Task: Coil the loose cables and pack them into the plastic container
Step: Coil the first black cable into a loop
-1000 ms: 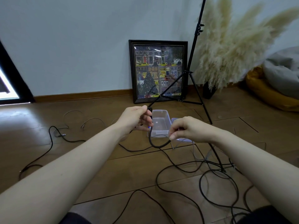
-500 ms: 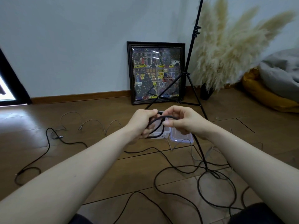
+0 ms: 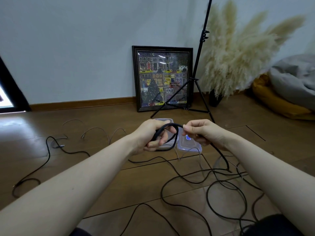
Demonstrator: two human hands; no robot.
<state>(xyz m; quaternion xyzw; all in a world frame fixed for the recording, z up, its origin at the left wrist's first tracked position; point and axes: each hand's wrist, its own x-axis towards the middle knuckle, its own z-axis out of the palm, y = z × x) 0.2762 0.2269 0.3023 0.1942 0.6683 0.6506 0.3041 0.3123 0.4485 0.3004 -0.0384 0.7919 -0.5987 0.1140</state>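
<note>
My left hand (image 3: 150, 136) grips a small coil of black cable (image 3: 167, 127), loops running through its curled fingers. My right hand (image 3: 202, 133) pinches the same cable just right of the coil; from there the cable drops to the floor and runs on in loose loops (image 3: 226, 189). Behind my hands a clear plastic container (image 3: 164, 120) sits on the wooden floor, mostly hidden by my left hand, with its clear lid (image 3: 189, 144) lying beside it on the right.
Another black cable (image 3: 48, 150) and thin grey cables (image 3: 95, 130) trail over the floor at left. A black tripod stand (image 3: 197, 79), a framed picture (image 3: 162, 77), pampas grass (image 3: 238, 55) and a yellow cushion (image 3: 279, 103) line the back wall.
My right hand came up from a low position to meet my left hand, laying another loop of black cable into the coil. The container is now mostly hidden behind my hands.
</note>
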